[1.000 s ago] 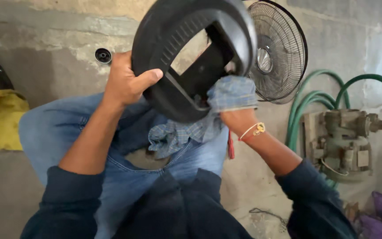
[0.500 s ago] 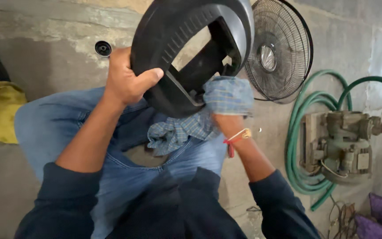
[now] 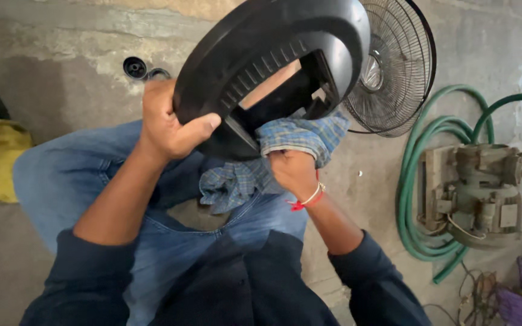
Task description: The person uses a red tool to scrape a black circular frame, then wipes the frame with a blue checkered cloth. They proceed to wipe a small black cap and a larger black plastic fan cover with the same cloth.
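Two hands: both are gripping something; the left hand (image 3: 167, 124) is closing around the rim of the black round cover (image 3: 273, 60), and the right hand (image 3: 294, 172) is closing on the blue checked cloth (image 3: 300, 136).
Cover position: the black round cover is being held up in the air above the lap, tilted, well above the concrete floor (image 3: 61, 78); its open inner side is facing the person.
Cloth position: the cloth is pressing against the lower inner edge of the cover; its loose end is hanging down onto the jeans (image 3: 61, 181).
Left arm pose: the forearm is rising from the lower left; the thumb is lying over the rim and the fingers are wrapping behind it.
Right arm pose: the wrist, with a red thread and a bangle, is bending upward; the fist is sitting just under the cover.
Slip risk: I judge that only one hand is carrying the cover; a hard push with the cloth could be twisting it out of this grip, and it could be falling on the floor.
Snag risk: the hanging cloth end could be catching on the inner ribs.
Nearby things: a standing fan (image 3: 394, 66) is just behind the cover; a green hose (image 3: 415, 181) and a pump (image 3: 478, 193) are lying to the right.
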Demonstrator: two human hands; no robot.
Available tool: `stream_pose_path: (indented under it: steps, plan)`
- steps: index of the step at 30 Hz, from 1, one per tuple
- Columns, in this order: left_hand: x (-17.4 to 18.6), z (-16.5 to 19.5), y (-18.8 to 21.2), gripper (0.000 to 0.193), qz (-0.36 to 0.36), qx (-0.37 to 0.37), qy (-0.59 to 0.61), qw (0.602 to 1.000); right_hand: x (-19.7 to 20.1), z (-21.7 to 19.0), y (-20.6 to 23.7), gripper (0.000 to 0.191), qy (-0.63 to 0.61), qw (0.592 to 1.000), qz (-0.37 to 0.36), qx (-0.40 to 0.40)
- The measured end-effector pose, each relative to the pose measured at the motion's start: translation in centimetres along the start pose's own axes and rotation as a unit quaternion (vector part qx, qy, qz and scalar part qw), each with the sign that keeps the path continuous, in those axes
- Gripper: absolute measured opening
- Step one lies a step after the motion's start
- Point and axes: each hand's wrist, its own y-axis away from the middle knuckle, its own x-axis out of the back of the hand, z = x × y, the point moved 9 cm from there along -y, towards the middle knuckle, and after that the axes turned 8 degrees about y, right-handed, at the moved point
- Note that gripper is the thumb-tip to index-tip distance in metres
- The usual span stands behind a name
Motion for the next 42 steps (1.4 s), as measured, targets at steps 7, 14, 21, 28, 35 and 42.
stream_pose_path:
  steps: [7, 14, 21, 28, 35, 42]
  plan:
    - [0.0, -0.8, 0.0, 0.024, -0.007, -0.018, -0.022, 1.000, 1.5, -9.7, 1.9, 0.030, -0.169, 0.970, 0.093, 0.150]
    - [0.5, -2.0, 0.1, 0.027, 0.008, 0.021, 0.038, 0.999, -4.1, -0.9, 3.1, 0.029, 0.168, 0.977, 0.100, 0.082]
    - [0.0, -2.9, 0.3, 0.046, -0.009, 0.053, 0.114, 0.992, -2.6, 4.9, 5.6, 0.018, 0.288, 0.920, -0.185, 0.189]
    - [0.2, -5.3, 0.0, 0.061, 0.010, 0.142, 0.306, 0.941, 11.0, -4.9, 2.7, 0.018, -0.056, 0.965, 0.177, 0.184]
    - [0.4, -5.9, 1.5, 0.060, 0.091, 0.167, 0.374, 0.908, -2.9, -15.1, -2.5, 0.030, 0.189, 0.961, 0.097, 0.178]
    - [-0.4, -5.8, 1.1, 0.050, 0.073, 0.158, 0.232, 0.957, -4.4, -6.5, -2.3, 0.029, 0.178, 0.979, 0.049, 0.083]
